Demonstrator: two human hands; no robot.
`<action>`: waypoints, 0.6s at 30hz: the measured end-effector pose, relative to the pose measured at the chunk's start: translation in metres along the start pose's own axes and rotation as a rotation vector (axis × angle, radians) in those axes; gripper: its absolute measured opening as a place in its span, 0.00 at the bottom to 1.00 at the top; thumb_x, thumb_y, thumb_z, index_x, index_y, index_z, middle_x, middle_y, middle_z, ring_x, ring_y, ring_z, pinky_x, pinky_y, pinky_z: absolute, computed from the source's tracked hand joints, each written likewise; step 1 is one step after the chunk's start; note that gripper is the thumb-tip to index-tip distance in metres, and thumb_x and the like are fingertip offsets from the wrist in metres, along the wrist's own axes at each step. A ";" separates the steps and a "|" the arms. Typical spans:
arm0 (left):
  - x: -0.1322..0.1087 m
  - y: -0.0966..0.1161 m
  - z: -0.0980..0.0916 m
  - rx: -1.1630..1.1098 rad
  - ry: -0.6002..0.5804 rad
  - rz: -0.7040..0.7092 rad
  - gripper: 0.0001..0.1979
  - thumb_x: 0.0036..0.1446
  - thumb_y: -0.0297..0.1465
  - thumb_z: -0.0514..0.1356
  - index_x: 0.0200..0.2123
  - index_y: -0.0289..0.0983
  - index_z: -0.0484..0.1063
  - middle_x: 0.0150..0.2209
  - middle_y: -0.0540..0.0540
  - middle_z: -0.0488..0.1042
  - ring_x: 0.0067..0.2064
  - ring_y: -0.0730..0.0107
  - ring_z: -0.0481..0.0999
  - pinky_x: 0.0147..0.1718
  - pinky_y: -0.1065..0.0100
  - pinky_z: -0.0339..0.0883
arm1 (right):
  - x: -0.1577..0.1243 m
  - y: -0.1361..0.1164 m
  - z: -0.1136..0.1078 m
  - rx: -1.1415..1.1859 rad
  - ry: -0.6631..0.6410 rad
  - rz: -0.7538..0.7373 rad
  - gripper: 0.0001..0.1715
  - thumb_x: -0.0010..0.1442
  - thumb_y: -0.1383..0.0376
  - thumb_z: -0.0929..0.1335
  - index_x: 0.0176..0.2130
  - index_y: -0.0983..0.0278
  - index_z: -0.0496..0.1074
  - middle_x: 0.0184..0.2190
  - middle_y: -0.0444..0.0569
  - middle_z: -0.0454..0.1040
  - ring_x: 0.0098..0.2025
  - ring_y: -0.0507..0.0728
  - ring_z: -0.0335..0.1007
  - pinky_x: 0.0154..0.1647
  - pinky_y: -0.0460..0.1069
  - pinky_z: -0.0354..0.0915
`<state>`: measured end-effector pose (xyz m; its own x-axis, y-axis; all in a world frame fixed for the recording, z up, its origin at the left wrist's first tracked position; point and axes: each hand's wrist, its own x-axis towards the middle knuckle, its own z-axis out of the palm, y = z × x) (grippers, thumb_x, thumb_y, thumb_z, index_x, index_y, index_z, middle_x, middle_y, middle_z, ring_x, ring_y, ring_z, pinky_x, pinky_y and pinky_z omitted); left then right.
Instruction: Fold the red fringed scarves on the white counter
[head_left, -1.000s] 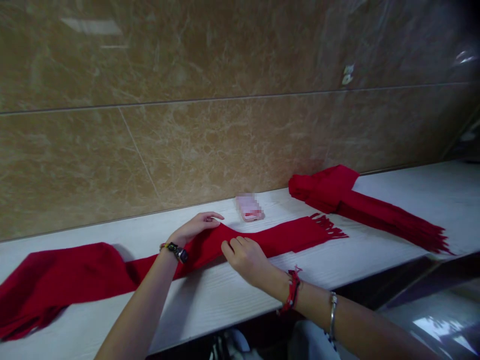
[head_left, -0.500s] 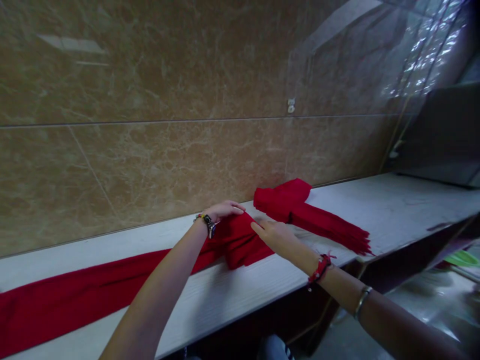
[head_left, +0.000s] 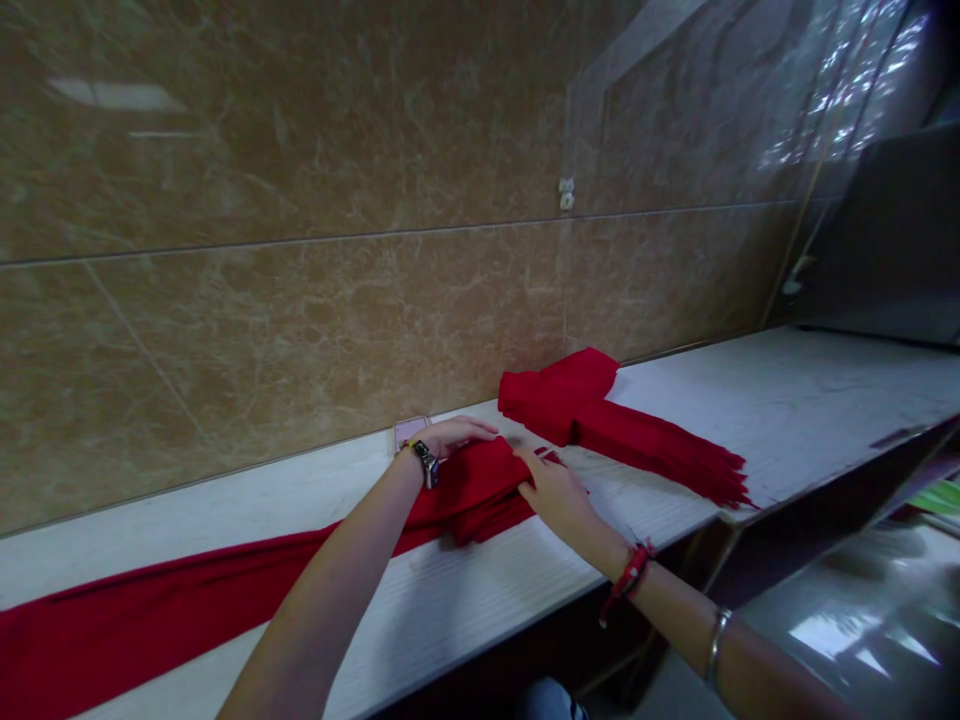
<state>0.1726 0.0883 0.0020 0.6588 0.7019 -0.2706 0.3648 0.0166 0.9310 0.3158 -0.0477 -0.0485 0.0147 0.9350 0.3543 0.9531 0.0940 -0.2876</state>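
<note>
A long red scarf runs along the white tabletop from the left edge to the middle, where its end is doubled over in layers. My left hand rests with outstretched fingers on the far edge of the folded part. Its thumb is hidden. My right hand pinches the folded part's right edge between thumb and fingers, and a bit of fringe shows beside it. Just beyond my hands lies a stack of folded red scarves, fringed ends toward the right.
A phone lies by the wall behind my left wrist. The brown marbled wall borders the white table at the back. A large dark panel stands at the far right end. Below the front edge is an open shelf space.
My right hand has shifted slightly down and closed on the scarf's edge, and the folded part now lies flatter. The phone has come into sight behind my left wrist.
</note>
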 end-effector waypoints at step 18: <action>0.015 -0.013 0.017 -0.159 -0.049 0.090 0.28 0.38 0.17 0.56 0.47 0.37 0.66 0.37 0.46 0.74 0.38 0.72 0.72 0.38 0.72 0.63 | -0.005 0.002 0.006 0.105 0.097 0.082 0.21 0.53 0.70 0.61 0.48 0.67 0.61 0.42 0.54 0.70 0.42 0.58 0.66 0.38 0.49 0.60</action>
<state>0.1892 0.0866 -0.0184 0.7171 0.6700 -0.1922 0.1964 0.0704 0.9780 0.3160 -0.0506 -0.0562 0.1256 0.9039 0.4088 0.9106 0.0585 -0.4091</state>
